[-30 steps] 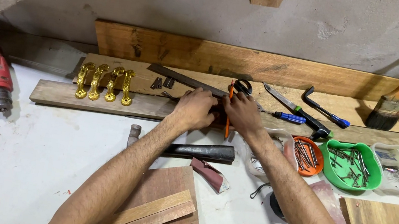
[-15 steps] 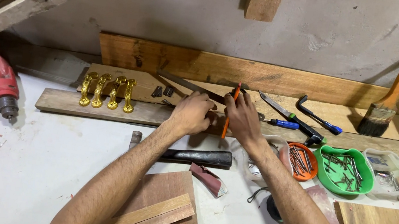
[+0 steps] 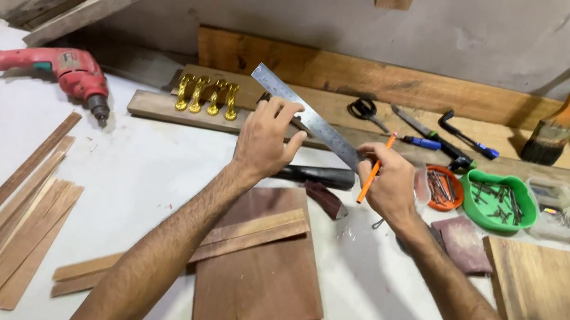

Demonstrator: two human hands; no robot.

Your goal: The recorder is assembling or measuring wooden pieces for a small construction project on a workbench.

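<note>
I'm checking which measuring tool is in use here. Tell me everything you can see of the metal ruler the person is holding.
The long, flat steel ruler looks silvery grey, with fine graduation marks along its edges. It slants from upper left to lower right, lifted above the white worktop in front of the wooden planks. The left hand pinches it near the middle, fingers over the top; the right hand, which also holds an orange pencil, meets its lower end. It appears straight and undamaged.

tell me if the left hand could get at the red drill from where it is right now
Probably yes, once it lets go. The left hand is holding the steel ruler, while the red drill lies further left on the white table, with only bare tabletop between them.
</note>
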